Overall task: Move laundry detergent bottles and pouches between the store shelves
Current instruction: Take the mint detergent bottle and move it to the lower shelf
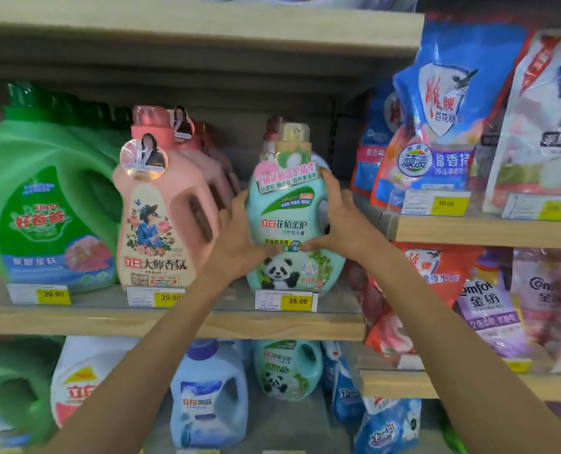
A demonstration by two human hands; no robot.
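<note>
A mint-green detergent bottle with a panda label and gold cap (287, 208) stands upright on the middle shelf (174, 319), above a 35.00 price tag. My left hand (238, 240) presses its left side and my right hand (341, 221) wraps its right side, thumbs meeting across the front label. Both hands grip the bottle. To its left stand pink bottles (161, 224) and a large green bottle (53, 208).
Blue and red detergent pouches (436, 126) fill the upper right shelf; purple and red pouches (488, 306) sit below. The lower shelf holds a second panda bottle (285, 368), a blue bottle (208, 394) and a white bottle (82, 378). A wooden shelf board runs overhead.
</note>
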